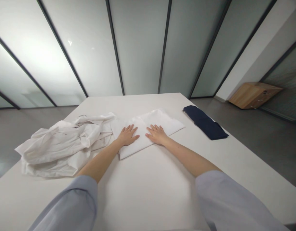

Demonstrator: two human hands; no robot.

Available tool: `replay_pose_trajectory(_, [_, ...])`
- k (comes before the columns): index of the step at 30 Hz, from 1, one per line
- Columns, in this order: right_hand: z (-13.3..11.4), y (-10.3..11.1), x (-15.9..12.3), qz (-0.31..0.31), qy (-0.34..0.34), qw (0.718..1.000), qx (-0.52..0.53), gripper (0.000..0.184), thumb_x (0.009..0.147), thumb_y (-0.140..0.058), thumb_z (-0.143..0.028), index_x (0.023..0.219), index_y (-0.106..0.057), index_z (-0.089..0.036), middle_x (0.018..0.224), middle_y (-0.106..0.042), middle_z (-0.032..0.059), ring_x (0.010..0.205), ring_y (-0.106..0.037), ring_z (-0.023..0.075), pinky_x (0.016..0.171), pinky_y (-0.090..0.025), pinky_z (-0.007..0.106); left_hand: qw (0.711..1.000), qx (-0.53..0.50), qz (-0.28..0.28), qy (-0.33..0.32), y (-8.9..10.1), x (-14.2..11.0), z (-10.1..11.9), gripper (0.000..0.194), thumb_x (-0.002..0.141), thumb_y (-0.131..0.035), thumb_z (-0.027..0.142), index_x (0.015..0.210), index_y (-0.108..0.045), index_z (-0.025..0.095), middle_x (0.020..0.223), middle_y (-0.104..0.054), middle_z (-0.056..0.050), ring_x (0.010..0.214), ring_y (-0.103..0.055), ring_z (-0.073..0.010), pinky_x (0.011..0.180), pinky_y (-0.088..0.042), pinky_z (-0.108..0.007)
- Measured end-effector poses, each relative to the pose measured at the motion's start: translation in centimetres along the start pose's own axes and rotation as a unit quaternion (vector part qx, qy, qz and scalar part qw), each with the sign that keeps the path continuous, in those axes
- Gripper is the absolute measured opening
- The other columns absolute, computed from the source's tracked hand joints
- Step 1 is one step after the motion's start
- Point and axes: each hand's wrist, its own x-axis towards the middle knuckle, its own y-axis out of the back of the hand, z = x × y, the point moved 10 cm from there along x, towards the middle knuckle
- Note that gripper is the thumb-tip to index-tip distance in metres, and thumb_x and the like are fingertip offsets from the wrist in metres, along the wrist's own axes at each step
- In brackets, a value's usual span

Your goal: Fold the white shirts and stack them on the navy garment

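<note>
A folded white cloth (142, 141) lies flat on the white table (148, 186), its front edge slanting up to the right. My left hand (127, 135) rests palm down on its left part, fingers spread. On its near middle edge my right hand (157, 134) lies the same way, fingers apart. Neither hand grips anything. Left of the folded cloth, and touching or nearly touching it, is a crumpled heap of white fabric (58, 147); what kind of item it is, I cannot tell.
A folded dark navy cloth (205, 122) lies by the table's right edge. Beyond the table stand frosted glass panels (140, 48) with dark frames. A wooden cabinet (252, 94) is on the grey floor (237, 118) at the far right.
</note>
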Motion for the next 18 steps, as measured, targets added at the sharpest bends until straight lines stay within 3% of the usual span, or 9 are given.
replay_pose_trajectory(3, [1.1, 0.1, 0.3, -0.005, 0.029, 1.000, -0.004, 0.058, 0.097, -0.025, -0.051, 0.148, -0.035, -0.027, 0.156, -0.028, 0.0077, 0.143, -0.021, 0.0303, 0.115, -0.009, 0.050, 0.999, 0.003, 0.005, 0.045, 0.1, -1.2, 1.2, 0.071, 0.092, -0.026, 0.062, 0.149, -0.031, 0.020, 0.157, -0.023, -0.015, 0.143, -0.023, -0.0334, 0.111, -0.021, -0.051])
replay_pose_trajectory(6, [3.8, 0.8, 0.9, 0.007, 0.028, 0.999, -0.019, 0.056, 0.097, -0.030, -0.046, 0.147, -0.039, -0.023, 0.155, -0.029, 0.0098, 0.144, -0.019, 0.0295, 0.116, -0.006, 0.048, 0.997, 0.012, 0.018, 0.068, 0.9, -3.0, 3.7, 0.074, 0.089, -0.030, 0.065, 0.144, -0.038, 0.016, 0.151, -0.034, -0.021, 0.135, -0.034, -0.0386, 0.106, -0.028, -0.052])
replay_pose_trajectory(9, [7.4, 2.0, 1.3, 0.035, -0.031, 0.998, -0.029, 0.064, 0.092, -0.039, -0.055, 0.145, -0.040, -0.019, 0.155, -0.029, 0.0128, 0.144, -0.019, 0.0318, 0.115, -0.010, 0.049, 0.999, 0.001, 0.010, 0.030, 1.9, -4.1, 6.6, 0.072, 0.085, -0.036, 0.068, 0.132, -0.052, 0.015, 0.132, -0.053, -0.022, 0.122, -0.048, -0.0395, 0.102, -0.031, -0.052])
replay_pose_trajectory(11, [9.6, 2.9, 1.0, 0.063, -0.085, 0.994, -0.020, 0.070, 0.089, -0.043, -0.060, 0.144, -0.040, -0.017, 0.153, -0.032, 0.0143, 0.141, -0.024, 0.0327, 0.114, -0.016, 0.048, 1.000, -0.024, -0.001, 0.006, 2.6, -3.9, 7.1, 0.065, 0.087, -0.036, 0.066, 0.125, -0.056, 0.017, 0.118, -0.062, -0.018, 0.112, -0.056, -0.0357, 0.099, -0.034, -0.049])
replay_pose_trajectory(13, [11.4, 3.5, 0.3, 0.091, -0.138, 0.986, 0.004, 0.066, 0.090, -0.042, -0.057, 0.142, -0.043, -0.016, 0.148, -0.040, 0.0160, 0.136, -0.034, 0.0322, 0.111, -0.024, 0.046, 0.998, -0.051, 0.021, 0.022, 4.0, -3.0, 5.6, 0.057, 0.091, -0.033, 0.059, 0.124, -0.056, 0.019, 0.114, -0.064, -0.015, 0.108, -0.058, -0.0310, 0.096, -0.038, -0.043])
replay_pose_trajectory(15, [12.8, 3.7, -0.6, 0.105, -0.193, 0.975, 0.035, 0.057, 0.092, -0.040, -0.050, 0.136, -0.049, -0.015, 0.139, -0.049, 0.0179, 0.128, -0.043, 0.0324, 0.106, -0.031, 0.046, 0.992, -0.063, 0.066, 0.090, 5.3, -1.7, 2.3, 0.053, 0.093, -0.033, 0.052, 0.126, -0.055, 0.017, 0.121, -0.061, -0.015, 0.113, -0.056, -0.0296, 0.095, -0.040, -0.041])
replay_pose_trajectory(18, [14.0, 3.4, -1.9, 0.096, -0.260, 0.958, 0.069, 0.049, 0.090, -0.042, -0.046, 0.122, -0.062, -0.014, 0.126, -0.057, 0.0192, 0.120, -0.049, 0.0350, 0.099, -0.036, 0.048, 0.975, -0.065, 0.059, 0.206, 4.8, 0.0, -2.6, 0.060, 0.090, -0.035, 0.058, 0.119, -0.060, 0.011, 0.125, -0.057, -0.022, 0.121, -0.049, -0.0353, 0.094, -0.041, -0.044])
